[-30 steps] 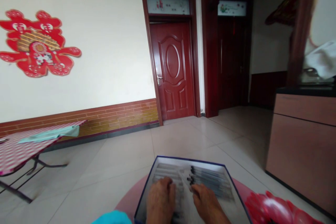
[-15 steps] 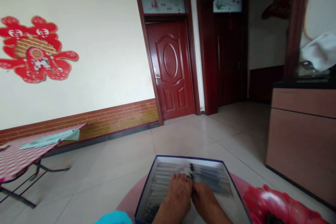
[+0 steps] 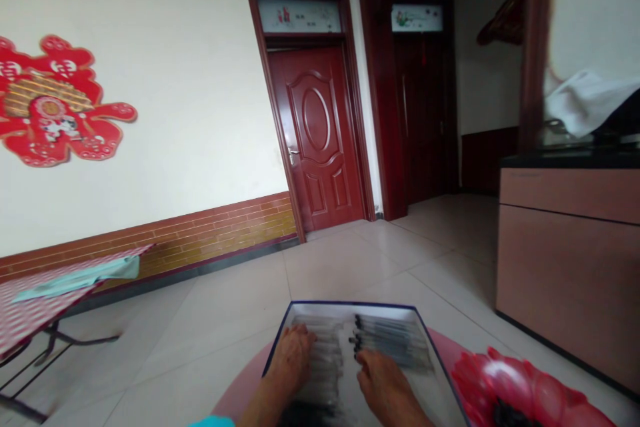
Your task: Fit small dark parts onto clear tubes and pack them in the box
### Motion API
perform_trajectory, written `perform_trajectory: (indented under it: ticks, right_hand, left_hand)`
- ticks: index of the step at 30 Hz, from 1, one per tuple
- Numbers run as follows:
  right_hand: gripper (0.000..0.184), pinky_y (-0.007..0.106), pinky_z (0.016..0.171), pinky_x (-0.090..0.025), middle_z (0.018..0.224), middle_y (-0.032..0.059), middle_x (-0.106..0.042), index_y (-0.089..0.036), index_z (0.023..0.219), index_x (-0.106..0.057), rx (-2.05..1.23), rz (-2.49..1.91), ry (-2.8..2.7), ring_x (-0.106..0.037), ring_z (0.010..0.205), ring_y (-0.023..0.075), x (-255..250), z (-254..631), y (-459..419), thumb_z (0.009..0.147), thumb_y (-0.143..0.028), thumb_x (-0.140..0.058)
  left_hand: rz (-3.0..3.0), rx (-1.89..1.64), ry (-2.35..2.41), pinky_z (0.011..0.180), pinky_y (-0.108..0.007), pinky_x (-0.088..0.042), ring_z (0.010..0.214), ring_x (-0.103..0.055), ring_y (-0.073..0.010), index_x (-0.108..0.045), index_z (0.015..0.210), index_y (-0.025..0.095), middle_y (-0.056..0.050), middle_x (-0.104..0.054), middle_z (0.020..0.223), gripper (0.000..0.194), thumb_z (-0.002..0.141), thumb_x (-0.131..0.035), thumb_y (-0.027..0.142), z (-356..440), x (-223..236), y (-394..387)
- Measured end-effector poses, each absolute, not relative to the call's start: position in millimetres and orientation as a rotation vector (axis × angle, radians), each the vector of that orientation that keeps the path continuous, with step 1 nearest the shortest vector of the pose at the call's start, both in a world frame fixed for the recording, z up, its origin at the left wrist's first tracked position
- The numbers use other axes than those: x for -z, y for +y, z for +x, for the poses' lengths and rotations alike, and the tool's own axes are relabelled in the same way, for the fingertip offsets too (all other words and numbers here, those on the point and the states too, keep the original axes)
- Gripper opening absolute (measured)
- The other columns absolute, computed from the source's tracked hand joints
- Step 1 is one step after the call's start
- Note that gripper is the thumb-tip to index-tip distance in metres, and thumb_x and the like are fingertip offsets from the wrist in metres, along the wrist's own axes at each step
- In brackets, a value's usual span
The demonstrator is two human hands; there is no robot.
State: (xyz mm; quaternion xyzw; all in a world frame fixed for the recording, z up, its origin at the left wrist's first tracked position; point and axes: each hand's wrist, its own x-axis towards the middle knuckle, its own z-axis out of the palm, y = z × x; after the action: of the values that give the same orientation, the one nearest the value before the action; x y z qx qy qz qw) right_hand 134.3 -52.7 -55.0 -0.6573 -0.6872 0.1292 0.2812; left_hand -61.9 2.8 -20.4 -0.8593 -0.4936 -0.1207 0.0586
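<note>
An open box (image 3: 425, 310) with a dark blue rim lies on a round pink tabletop (image 3: 245, 380), and rows of pens (image 3: 393, 340) fill it. Clear barrels lie in the left group, and the right group shows dark tips. My left hand (image 3: 294, 360) rests on the left rows, and my right hand (image 3: 383, 380) lies at the lower end of the right rows. The two hands are apart. Blur hides whether either hand holds a pen. A turquoise sleeve (image 3: 213, 422) shows at the bottom edge.
A red flower-shaped dish (image 3: 520, 387) with dark contents sits right of the box. A folding table (image 3: 30, 300) with a checked pink cloth stands at left. A pinkish-brown cabinet (image 3: 565, 247) stands at right, beyond a tiled floor (image 3: 225, 313).
My hands came close together over the box half a second ago and now sit apart again, the left one back over the left rows. The view has also shifted slightly.
</note>
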Motion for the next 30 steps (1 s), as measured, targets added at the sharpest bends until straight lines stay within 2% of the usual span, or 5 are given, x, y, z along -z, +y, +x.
perform_trajectory:
  ticks: [12, 16, 20, 26, 30]
  right_hand:
    - [0.033, 0.029, 0.085, -0.041, 0.102, 0.0114, -0.065, -0.015, 0.099, -0.062, -0.244, -1.857, -1.968, -0.058, 0.099, 0.0209, 39.7, 140.0, -56.2, 0.077, -0.012, -0.038]
    - [0.054, 0.040, 0.096, -0.034, 0.135, 0.0126, -0.043, -0.017, 0.123, -0.047, -0.114, -2.037, -1.956, -0.038, 0.124, 0.0264, 24.5, 155.0, -39.9, 0.069, -0.016, -0.047]
    - [0.077, 0.055, 0.096, -0.029, 0.145, 0.0096, -0.026, -0.021, 0.133, -0.034, -0.080, -2.216, -1.985, -0.024, 0.130, 0.0324, 30.6, 167.5, -21.1, 0.058, -0.015, -0.049]
    - [0.078, 0.053, 0.097, -0.028, 0.141, 0.0111, -0.033, -0.019, 0.133, -0.032, 0.092, -2.205, -2.065, -0.027, 0.128, 0.0299, 52.5, 176.0, -16.1, 0.056, -0.015, -0.046]
    - [0.074, 0.052, 0.098, -0.025, 0.141, 0.0123, -0.032, -0.017, 0.134, -0.032, 0.116, -2.168, -2.115, -0.026, 0.129, 0.0298, 56.1, 175.9, -22.6, 0.061, -0.018, -0.045]
  left_hand:
    - [-2.591, 0.391, -1.638, 0.089, -0.034, -0.036, 0.099, -0.051, -0.0202, -0.060, 0.100, 0.018, -0.008, -0.058, 0.104, 0.034, 0.080, -0.035, 0.007, -25.4, 46.8, -6.2]
    - [-2.649, 0.475, -1.673, 0.089, -0.037, -0.035, 0.101, -0.049, -0.0225, -0.059, 0.101, 0.021, -0.006, -0.057, 0.107, 0.030, 0.079, -0.041, 0.016, 1.0, 35.4, -4.7]
    - [-2.680, 0.459, -1.664, 0.094, -0.041, -0.032, 0.110, -0.044, -0.0254, -0.056, 0.107, 0.020, -0.008, -0.052, 0.117, 0.032, 0.080, -0.040, 0.024, 10.8, 39.7, 1.0]
    - [-2.686, 0.434, -1.609, 0.094, -0.044, -0.033, 0.110, -0.044, -0.0271, -0.060, 0.100, 0.018, -0.010, -0.055, 0.114, 0.029, 0.081, -0.038, 0.023, 8.9, 50.8, 3.8]
    - [-2.696, 0.355, -1.600, 0.099, -0.047, -0.027, 0.121, -0.035, -0.0294, -0.058, 0.108, 0.017, -0.011, -0.048, 0.125, 0.035, 0.084, -0.035, 0.025, 8.2, 57.3, 0.2]
